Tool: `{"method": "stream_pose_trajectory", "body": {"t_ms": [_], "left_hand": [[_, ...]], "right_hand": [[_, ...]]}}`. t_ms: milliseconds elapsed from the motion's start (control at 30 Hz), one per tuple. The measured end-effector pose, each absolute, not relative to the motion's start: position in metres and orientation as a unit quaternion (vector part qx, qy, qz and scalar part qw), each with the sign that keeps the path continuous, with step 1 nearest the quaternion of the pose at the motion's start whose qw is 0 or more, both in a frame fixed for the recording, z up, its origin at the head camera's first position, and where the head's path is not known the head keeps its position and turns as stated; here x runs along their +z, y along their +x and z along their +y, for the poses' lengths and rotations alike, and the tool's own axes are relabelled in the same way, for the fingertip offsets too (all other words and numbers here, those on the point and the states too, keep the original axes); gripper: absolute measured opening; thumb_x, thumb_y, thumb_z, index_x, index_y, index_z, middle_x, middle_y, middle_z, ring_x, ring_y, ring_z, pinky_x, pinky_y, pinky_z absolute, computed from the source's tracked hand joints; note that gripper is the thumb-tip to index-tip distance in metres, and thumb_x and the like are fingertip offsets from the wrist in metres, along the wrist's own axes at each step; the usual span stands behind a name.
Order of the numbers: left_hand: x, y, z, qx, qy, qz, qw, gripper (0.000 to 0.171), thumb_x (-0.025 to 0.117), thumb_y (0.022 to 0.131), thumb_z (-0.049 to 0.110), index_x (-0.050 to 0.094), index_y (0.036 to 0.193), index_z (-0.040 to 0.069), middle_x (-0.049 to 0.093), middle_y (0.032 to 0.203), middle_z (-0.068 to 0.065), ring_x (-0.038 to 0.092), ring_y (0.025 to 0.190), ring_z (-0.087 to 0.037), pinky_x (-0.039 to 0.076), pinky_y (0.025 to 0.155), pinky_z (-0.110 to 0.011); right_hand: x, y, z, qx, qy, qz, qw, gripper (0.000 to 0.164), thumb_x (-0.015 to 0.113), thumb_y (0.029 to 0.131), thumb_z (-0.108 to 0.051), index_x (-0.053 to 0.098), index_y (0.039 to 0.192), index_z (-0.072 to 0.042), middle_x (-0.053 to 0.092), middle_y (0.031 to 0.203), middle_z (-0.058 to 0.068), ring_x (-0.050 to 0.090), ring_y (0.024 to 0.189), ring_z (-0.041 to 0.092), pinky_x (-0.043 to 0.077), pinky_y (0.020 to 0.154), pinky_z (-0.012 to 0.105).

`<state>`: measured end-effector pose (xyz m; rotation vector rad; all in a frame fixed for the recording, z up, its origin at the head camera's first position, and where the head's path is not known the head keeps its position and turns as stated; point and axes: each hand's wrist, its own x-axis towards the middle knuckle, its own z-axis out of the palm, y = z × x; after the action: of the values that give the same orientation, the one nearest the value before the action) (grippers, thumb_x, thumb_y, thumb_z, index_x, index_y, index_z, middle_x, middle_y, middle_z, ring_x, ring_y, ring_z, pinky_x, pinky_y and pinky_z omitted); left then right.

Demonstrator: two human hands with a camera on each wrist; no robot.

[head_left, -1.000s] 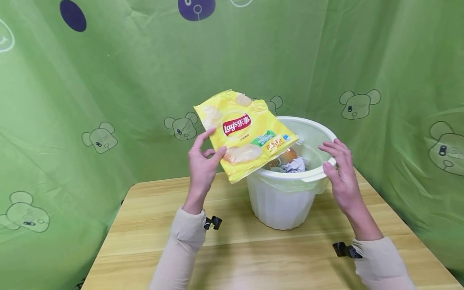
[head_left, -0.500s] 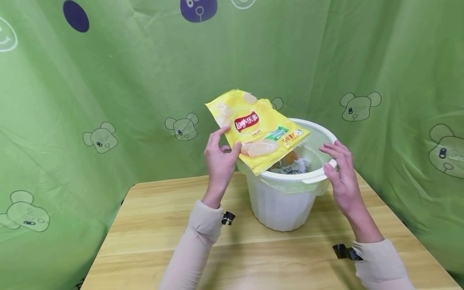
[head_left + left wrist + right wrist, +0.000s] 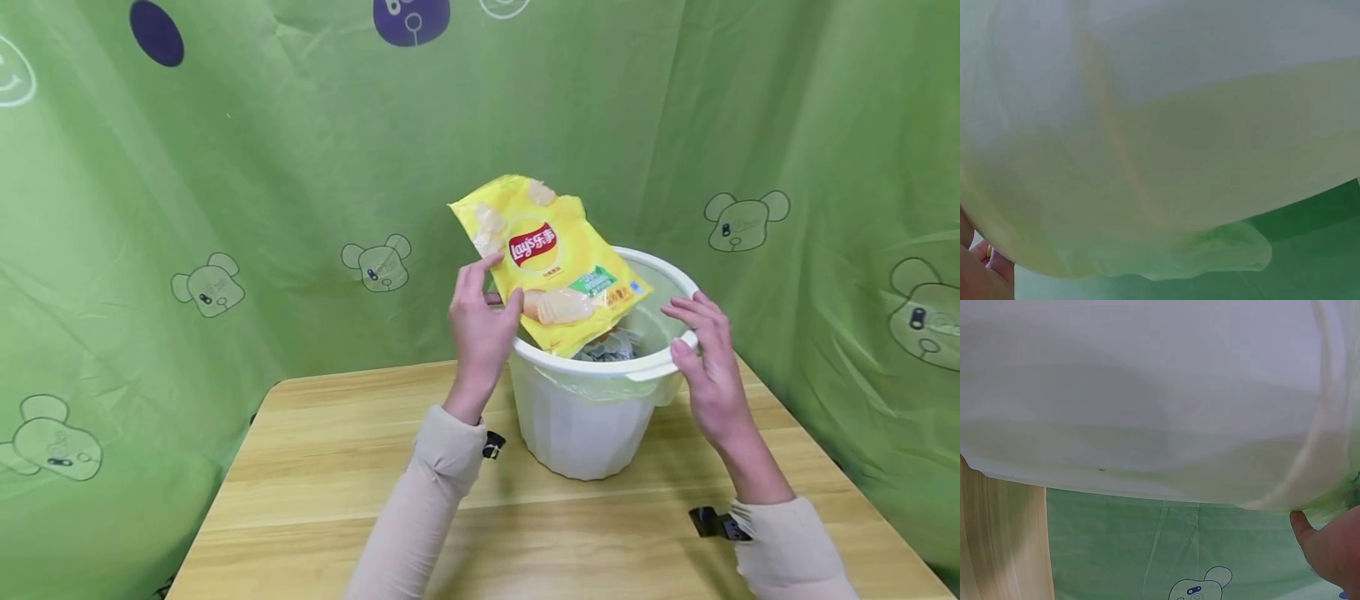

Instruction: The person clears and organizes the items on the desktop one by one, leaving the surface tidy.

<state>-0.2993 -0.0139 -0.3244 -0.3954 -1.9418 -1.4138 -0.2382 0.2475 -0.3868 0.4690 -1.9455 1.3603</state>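
Tilted over the mouth of a white trash bin (image 3: 588, 429) is a yellow Lay's chip bag (image 3: 573, 262). My left hand (image 3: 482, 337) pinches the bag's near left edge between thumb and fingers. At the bin's right side, my right hand (image 3: 711, 367) holds the rim, thumb on the near side and fingers reaching over the opening. The left wrist view is mostly filled by the bin's lined wall (image 3: 1210, 144), with part of the left hand (image 3: 985, 272) at the lower left corner. In the right wrist view the right hand's thumb (image 3: 1305, 531) meets the bin's edge.
Crumpled paper (image 3: 611, 346) and other litter lie inside the bin, partly hidden by the bag. A pale green liner (image 3: 666, 390) hangs over the rim. The bin stands on a wooden table (image 3: 337, 467), with a green printed curtain (image 3: 300, 167) behind.
My left hand has carried the chip bag rightward, farther over the bin's opening, covering more of the litter. The right hand stays at the rim, and the bin has barely moved.
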Motion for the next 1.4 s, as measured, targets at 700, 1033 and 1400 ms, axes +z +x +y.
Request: {"method": "stream_pose_trajectory", "body": {"t_ms": [700,1033,1400], "left_hand": [[-0.315,-0.288,-0.011,-0.495,-0.2,-0.817,0.219,0.033,0.079,0.091,0.007,0.072,0.123,0.003,0.076,0.115,-0.012,0.075,0.083,-0.018,0.059,0.07,-0.012],[-0.307,-0.284,-0.012,-0.446,-0.191,-0.862,0.148,0.065,0.08,0.09,0.014,0.053,0.149,0.009,0.073,0.105,-0.004,0.065,0.107,-0.022,0.052,0.099,-0.039],[-0.303,-0.306,-0.028,-0.318,-0.218,-0.911,0.146,0.058,0.068,0.094,0.013,0.055,0.151,0.019,0.071,0.116,0.002,0.054,0.126,-0.022,0.043,0.109,-0.042]], "right_hand": [[-0.387,-0.238,0.247,0.526,0.187,-0.749,0.357,0.044,0.044,0.099,-0.007,0.056,0.139,0.007,0.046,0.149,-0.008,0.022,0.155,0.02,0.004,0.131,0.049],[-0.385,-0.238,0.246,0.528,0.182,-0.752,0.351,0.045,0.045,0.099,-0.008,0.055,0.141,0.005,0.046,0.151,-0.005,0.021,0.155,0.018,0.003,0.131,0.053],[-0.386,-0.236,0.247,0.528,0.175,-0.757,0.342,0.045,0.045,0.1,-0.009,0.055,0.142,0.003,0.045,0.154,0.006,0.02,0.156,0.018,0.002,0.129,0.058]]}}
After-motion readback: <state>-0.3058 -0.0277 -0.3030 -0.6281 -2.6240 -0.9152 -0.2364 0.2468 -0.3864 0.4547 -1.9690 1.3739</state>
